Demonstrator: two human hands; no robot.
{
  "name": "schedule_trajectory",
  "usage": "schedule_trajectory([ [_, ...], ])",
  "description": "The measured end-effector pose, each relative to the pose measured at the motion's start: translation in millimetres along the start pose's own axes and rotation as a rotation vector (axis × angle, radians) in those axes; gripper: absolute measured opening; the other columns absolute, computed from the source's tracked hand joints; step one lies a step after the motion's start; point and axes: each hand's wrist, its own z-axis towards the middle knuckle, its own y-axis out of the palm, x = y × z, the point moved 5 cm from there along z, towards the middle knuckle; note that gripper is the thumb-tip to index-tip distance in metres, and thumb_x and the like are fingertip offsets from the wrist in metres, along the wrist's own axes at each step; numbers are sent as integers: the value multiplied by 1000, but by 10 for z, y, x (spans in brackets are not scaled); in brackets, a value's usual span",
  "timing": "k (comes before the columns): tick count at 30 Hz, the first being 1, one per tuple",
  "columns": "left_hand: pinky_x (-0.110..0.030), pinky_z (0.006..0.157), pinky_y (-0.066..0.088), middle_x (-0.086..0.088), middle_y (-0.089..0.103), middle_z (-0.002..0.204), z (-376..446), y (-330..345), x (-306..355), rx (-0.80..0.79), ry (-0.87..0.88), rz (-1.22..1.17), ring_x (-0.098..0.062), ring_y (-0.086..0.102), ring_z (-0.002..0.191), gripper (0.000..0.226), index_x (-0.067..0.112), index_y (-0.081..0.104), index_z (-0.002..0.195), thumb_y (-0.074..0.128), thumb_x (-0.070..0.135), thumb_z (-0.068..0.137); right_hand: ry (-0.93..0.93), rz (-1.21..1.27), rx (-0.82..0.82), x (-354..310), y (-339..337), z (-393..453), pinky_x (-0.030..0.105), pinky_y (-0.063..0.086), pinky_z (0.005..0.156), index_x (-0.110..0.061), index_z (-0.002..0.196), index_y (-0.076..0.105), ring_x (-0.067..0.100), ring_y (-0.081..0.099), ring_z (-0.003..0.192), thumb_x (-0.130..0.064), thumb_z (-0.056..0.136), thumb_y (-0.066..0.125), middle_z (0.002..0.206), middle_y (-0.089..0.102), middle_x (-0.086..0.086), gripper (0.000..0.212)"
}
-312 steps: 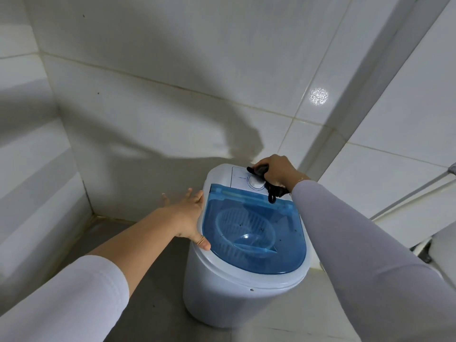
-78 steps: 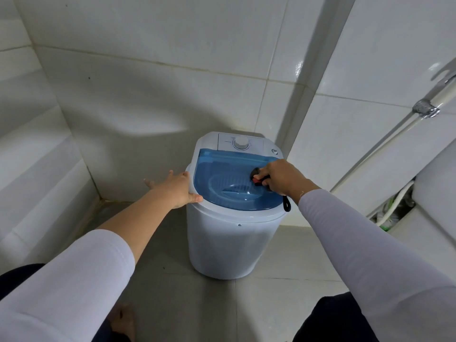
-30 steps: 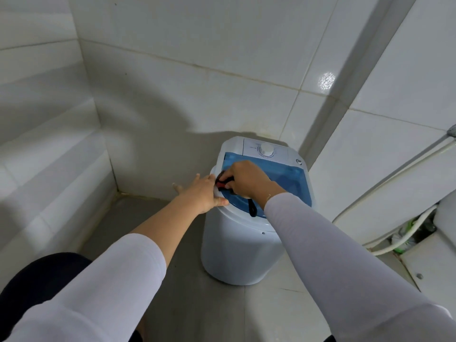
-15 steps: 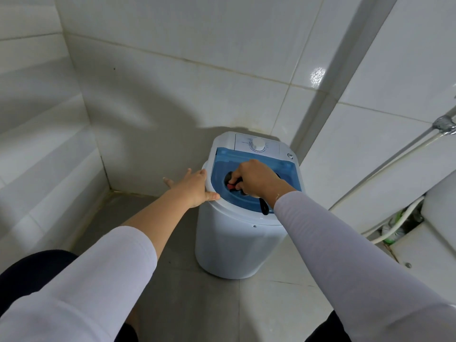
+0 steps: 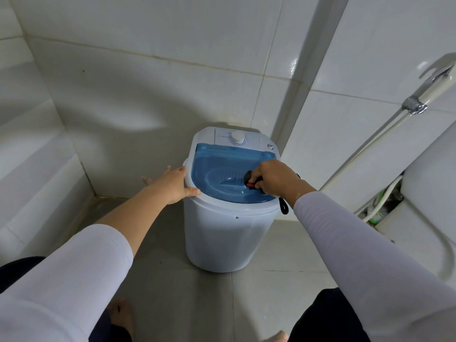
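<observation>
Rubbing the lid is the step in hand, we judge. Our right hand (image 5: 276,178) has its fingers curled tight round a small black tool with a red part (image 5: 248,180). The tool's head is pressed on the translucent blue plastic lid (image 5: 219,169) of the small white round washing machine (image 5: 222,238), toward the lid's 3 o'clock. A black wrist loop (image 5: 284,208) hangs over the rim near 4 o'clock. Our left hand (image 5: 172,185) braces the rim at 9 o'clock with its fingers straight and apart and its thumb on top. We note the white dial (image 5: 237,137) at 12 o'clock. The next move calls for light, even pressure sweeping toward 6 o'clock while the tub is held steady.
</observation>
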Motion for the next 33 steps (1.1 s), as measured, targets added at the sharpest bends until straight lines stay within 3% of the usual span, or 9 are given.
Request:
schedule_trajectory([
  [8, -64, 114, 15, -7, 14, 161, 7, -2, -6, 13, -9, 40, -26, 3, 150, 87, 21, 10, 152, 50, 61, 86, 113, 152, 51, 397, 60, -208, 33, 51, 91, -22, 105, 73, 22, 62, 99, -7, 83, 62, 108, 73, 0, 29],
  [15, -61, 115, 17, -9, 16, 160, 7, 1, -15, 8, -9, 43, -27, 4, 150, 88, 21, 9, 152, 50, 61, 85, 185, 220, 78, 551, 99, -288, 39, 56, 86, -20, 103, 74, 25, 67, 86, -7, 80, 66, 101, 73, 5, 27],
  [23, -63, 114, 15, -9, 14, 161, -58, -33, 41, 6, -10, 37, -26, 2, 150, 84, 20, 10, 152, 49, 57, 88, 229, 146, 31, 659, 27, -429, 37, 56, 86, -18, 105, 73, 23, 70, 85, -4, 83, 60, 101, 75, 5, 29],
  [29, -64, 114, 13, -10, 11, 161, -129, -62, 89, 10, -14, 15, -27, 3, 150, 82, 21, 9, 153, 49, 55, 89, 100, 106, 81, 199, -268, -209, 35, 49, 96, -25, 114, 68, 22, 60, 108, -15, 85, 62, 118, 69, 0, 31],
  [33, -62, 115, 15, -11, 12, 161, -34, -2, 33, 7, 14, -33, -26, 1, 150, 87, 20, 7, 153, 52, 56, 87, -45, 122, 60, -345, -264, -15, 31, 47, 93, -29, 116, 66, 20, 59, 109, -19, 86, 62, 120, 67, -3, 32],
])
